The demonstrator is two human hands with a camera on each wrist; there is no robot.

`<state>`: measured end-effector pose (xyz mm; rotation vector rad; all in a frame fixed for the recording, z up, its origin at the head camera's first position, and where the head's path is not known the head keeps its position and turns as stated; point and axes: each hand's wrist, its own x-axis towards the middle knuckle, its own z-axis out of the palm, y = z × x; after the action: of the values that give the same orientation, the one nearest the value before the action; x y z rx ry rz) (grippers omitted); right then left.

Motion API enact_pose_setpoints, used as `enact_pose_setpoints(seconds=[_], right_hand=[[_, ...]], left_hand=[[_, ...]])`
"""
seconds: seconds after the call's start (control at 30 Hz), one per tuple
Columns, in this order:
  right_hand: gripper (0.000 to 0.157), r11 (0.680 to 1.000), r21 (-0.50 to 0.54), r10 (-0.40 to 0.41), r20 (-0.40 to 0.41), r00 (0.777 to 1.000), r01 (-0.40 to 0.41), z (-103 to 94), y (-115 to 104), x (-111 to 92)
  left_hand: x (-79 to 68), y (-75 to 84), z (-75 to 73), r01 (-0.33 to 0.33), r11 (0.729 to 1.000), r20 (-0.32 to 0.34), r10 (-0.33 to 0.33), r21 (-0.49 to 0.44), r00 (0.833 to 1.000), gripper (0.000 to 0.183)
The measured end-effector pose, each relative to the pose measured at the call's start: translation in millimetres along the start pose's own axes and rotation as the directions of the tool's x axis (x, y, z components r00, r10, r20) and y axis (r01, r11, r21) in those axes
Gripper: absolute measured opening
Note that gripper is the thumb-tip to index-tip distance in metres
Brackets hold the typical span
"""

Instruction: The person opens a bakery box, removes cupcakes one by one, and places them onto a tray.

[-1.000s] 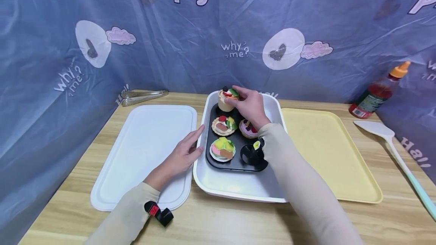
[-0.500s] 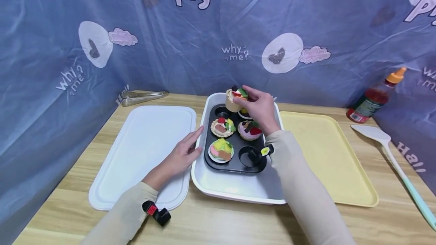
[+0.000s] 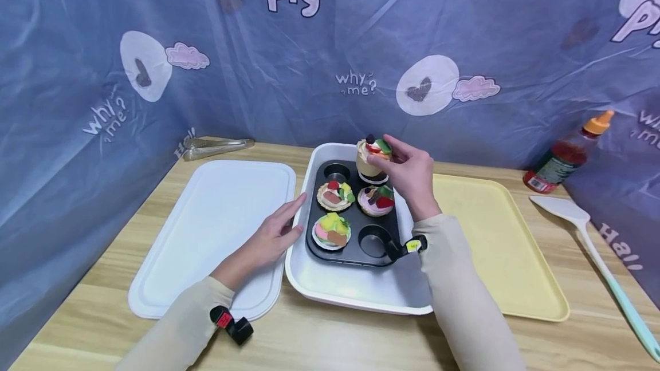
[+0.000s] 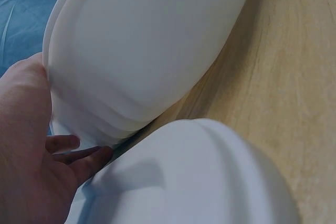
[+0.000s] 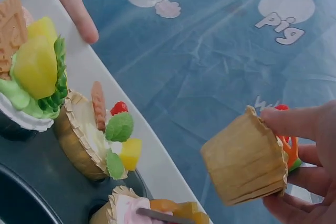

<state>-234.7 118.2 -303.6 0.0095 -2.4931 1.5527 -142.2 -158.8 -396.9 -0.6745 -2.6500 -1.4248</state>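
Observation:
My right hand [image 3: 412, 173] pinches a toy cupcake [image 3: 365, 160] with fruit on top by its upper edge, over the back right of a black muffin tin [image 3: 356, 254]. In the right wrist view its tan pleated paper case [image 5: 244, 161] shows above the tin. The tin sits in a white tub [image 3: 350, 288]. Its wells hold a cupcake with a raspberry [image 3: 335, 196], one with yellow pieces [image 3: 332, 231] and a pink-creamed one [image 3: 376, 201]; another, white-edged, is mostly hidden under the held cupcake. My left hand [image 3: 268, 238] rests against the tub's left side, fingers extended.
A white tray [image 3: 222, 216] lies left of the tub, a yellow tray [image 3: 495, 245] to its right. Metal tongs [image 3: 216, 147] lie at the back left. A red sauce bottle [image 3: 562, 156] and a white spatula [image 3: 582, 223] are at the right. A printed blue sheet [image 3: 309, 62] hangs behind.
My right hand has lifted the cupcake from the tin's back left well and carried it to the right, baring that well. My left hand has stayed at the tub's side.

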Motion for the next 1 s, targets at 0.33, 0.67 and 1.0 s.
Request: enact_pose_setpoints(seconds=[0.33, 0.67, 1.0], right_hand=[[0.061, 1.0, 0.02, 0.004, -0.052, 0.999, -0.003, -4.5, 8.3, -3.7], [0.063, 1.0, 0.02, 0.023, -0.063, 0.998, -0.022, -14.4, 13.8, -1.7], [0.063, 0.994, 0.081, 0.077, -0.101, 0.992, -0.069, -32.9, 18.6, 3.9]], left_hand=[[-0.2, -3.2, -2.9, 0.027, 0.999, 0.003, -0.027, -0.022, 1.0, 0.065], [-1.6, -1.0, -0.3, 0.029, 0.999, -0.009, -0.029, -0.033, 1.0, 0.065], [-0.6, -2.3, 2.6, 0.024, 0.998, -0.005, -0.024, -0.054, 1.0, 0.064]])
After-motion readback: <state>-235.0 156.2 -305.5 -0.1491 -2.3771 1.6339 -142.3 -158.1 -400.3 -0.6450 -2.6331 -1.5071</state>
